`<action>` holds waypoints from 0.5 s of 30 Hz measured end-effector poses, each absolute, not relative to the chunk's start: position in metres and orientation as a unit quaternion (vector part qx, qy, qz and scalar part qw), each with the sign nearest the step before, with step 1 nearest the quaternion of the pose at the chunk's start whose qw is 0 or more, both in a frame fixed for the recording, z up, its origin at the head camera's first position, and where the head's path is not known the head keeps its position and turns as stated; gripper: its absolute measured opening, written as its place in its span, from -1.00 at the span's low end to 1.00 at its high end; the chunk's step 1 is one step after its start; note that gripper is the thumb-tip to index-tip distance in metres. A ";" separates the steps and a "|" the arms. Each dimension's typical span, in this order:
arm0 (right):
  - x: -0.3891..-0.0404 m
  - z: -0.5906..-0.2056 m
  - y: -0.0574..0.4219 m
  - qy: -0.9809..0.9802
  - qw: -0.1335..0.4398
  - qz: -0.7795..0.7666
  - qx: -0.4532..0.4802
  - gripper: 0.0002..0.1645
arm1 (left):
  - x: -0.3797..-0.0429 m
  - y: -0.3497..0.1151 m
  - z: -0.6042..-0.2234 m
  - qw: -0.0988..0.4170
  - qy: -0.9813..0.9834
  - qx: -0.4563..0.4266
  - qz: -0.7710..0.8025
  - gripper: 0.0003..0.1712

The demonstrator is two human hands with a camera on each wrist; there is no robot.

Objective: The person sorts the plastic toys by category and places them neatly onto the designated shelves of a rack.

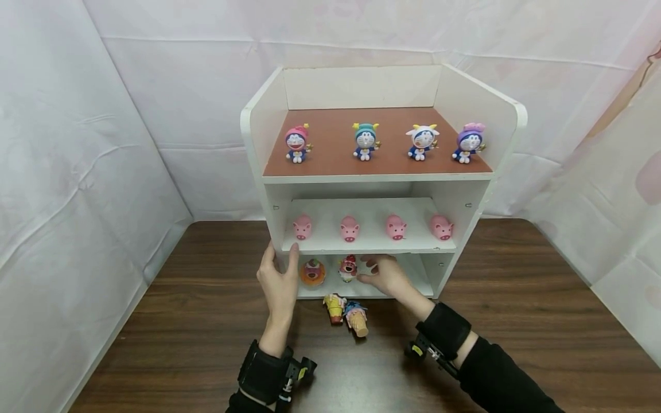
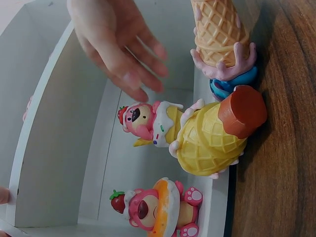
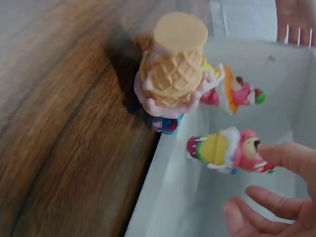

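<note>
My left hand [image 1: 281, 284] holds the left side panel of a white shelf unit [image 1: 377, 178], thumb at the front edge and fingers on the outer side. My right hand [image 1: 387, 275] is inside the bottom compartment, fingers loosely spread. Close to its fingertips stands a pink bear figurine [image 3: 234, 150] with a strawberry hat and a yellow cone base. Left of that bear sits another bear figurine [image 2: 160, 210] wearing an orange ring. On the table in front lie two upturned cone figurines, one yellow [image 1: 335, 308] and one tan with blue [image 1: 356, 319].
Several pink pig figurines [image 1: 349, 229] line the middle shelf. Along the brown top shelf [image 1: 330, 123] stand several blue-and-white cat figurines [image 1: 365, 141] in different hats. The unit stands on a dark wooden table [image 1: 206, 321], with white cloth [image 1: 181, 103] hung behind and at the sides.
</note>
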State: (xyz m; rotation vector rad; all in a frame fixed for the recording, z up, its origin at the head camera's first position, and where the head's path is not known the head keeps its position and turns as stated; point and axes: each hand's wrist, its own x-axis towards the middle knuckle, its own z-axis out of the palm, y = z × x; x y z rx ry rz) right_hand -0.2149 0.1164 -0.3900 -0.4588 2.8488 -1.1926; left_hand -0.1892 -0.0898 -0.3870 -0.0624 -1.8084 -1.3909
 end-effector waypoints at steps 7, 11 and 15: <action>-0.193 -0.380 0.117 0.936 0.021 -0.315 -0.154 -0.69 | -0.189 -0.090 -0.386 0.416 -0.720 -0.023 -0.555 -0.55; -0.186 -0.382 0.114 0.940 0.041 -0.296 -0.162 -0.70 | -0.189 -0.090 -0.386 0.415 -0.720 -0.025 -0.556 -0.55; -0.181 -0.385 0.110 0.942 0.068 -0.277 -0.177 -0.64 | -0.188 -0.089 -0.386 0.414 -0.721 -0.022 -0.556 -0.54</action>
